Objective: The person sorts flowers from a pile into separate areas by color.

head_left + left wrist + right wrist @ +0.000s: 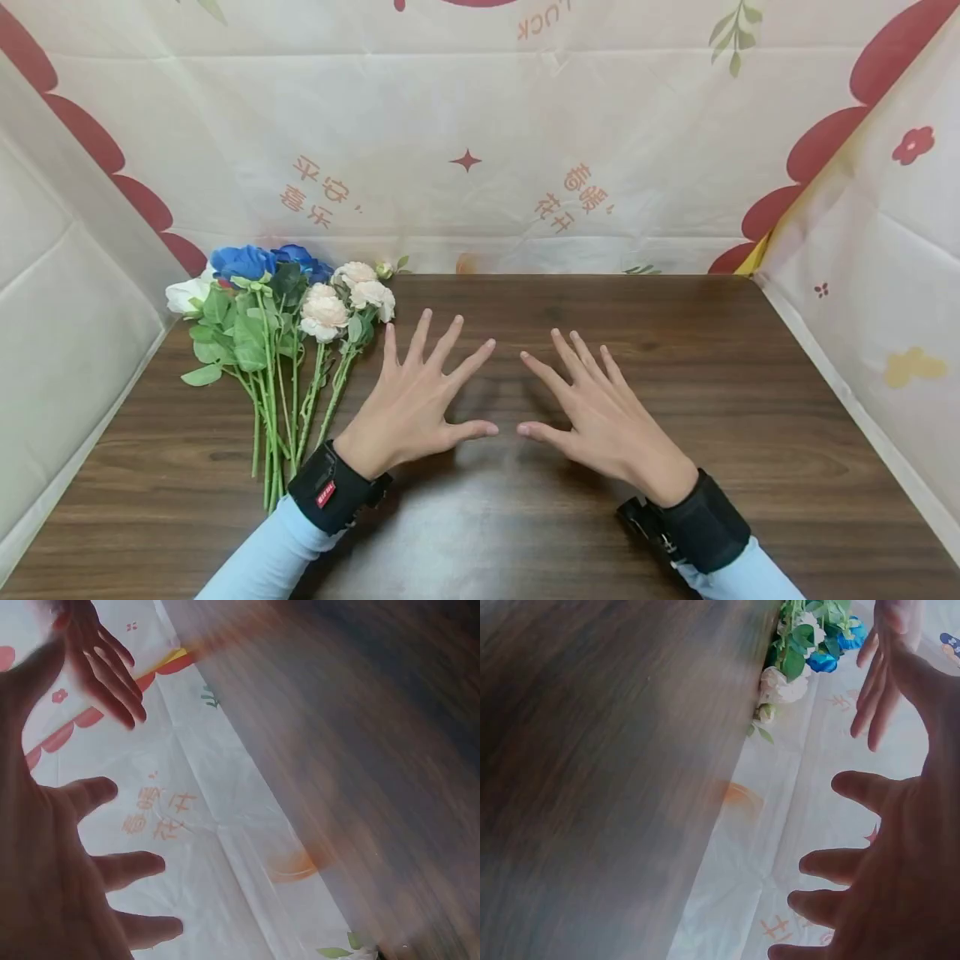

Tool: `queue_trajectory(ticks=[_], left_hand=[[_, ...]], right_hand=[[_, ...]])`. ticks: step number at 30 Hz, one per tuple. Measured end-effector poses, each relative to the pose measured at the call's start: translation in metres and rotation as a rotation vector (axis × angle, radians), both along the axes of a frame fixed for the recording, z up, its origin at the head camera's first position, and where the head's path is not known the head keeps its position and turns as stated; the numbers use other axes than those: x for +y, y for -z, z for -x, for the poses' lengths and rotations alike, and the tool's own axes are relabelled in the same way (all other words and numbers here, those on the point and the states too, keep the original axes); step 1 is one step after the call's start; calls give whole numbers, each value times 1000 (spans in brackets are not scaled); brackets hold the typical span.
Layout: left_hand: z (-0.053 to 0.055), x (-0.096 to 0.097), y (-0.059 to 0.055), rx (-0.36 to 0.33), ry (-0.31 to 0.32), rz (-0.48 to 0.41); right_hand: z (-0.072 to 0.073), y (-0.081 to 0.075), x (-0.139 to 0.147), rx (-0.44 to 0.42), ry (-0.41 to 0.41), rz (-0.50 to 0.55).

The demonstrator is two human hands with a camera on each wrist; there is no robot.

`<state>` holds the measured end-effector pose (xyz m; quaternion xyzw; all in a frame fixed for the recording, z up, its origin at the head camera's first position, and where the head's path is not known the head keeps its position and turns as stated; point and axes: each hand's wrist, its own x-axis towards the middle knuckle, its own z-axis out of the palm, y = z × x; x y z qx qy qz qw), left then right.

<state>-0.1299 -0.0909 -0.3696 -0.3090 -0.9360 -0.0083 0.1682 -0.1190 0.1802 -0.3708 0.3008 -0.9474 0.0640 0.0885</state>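
Observation:
My left hand point(415, 404) is held over the middle of the table with its fingers spread, holding nothing. Opposite it, my right hand point(611, 417) has its fingers spread too and is likewise bare. The two thumbs point at each other across a small gap. Just left of my left hand lies a bunch of flowers: blue roses point(246, 262), a white rose point(187, 295) and pale pink peonies point(325, 312), on long green stems point(272, 400). Their heads face the back edge, and the lower stems reach toward my left wristband.
The dark wooden table point(750, 400) is bounded by a printed cloth backdrop point(465, 108) behind and pale cloth sides, the left one point(67, 250) close to the white rose. Black straps point(330, 492) with cameras sit on both wrists.

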Motion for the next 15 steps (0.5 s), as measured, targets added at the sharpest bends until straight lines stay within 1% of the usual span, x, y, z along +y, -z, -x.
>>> queue_trajectory(ticks=[3,6,8,10,13,15], left_hand=[[3,-9,-4,-65,-54,10],[11,-28,-10,-113,-132,-17],[17,-44,-15,-135,-201,-43],[23,-63,-20,-165,-287,-69],[27,-86,-24,-278,-413,-81],[29,-97,-24,-374,-467,-76]], right_hand=[[1,1,-1,29,-9,51],[0,0,0,84,-21,127],[-2,-1,1,109,-28,159],[-3,-2,1,114,-36,184],[-2,-4,-2,117,-44,189],[-1,-5,-4,123,-49,195]])
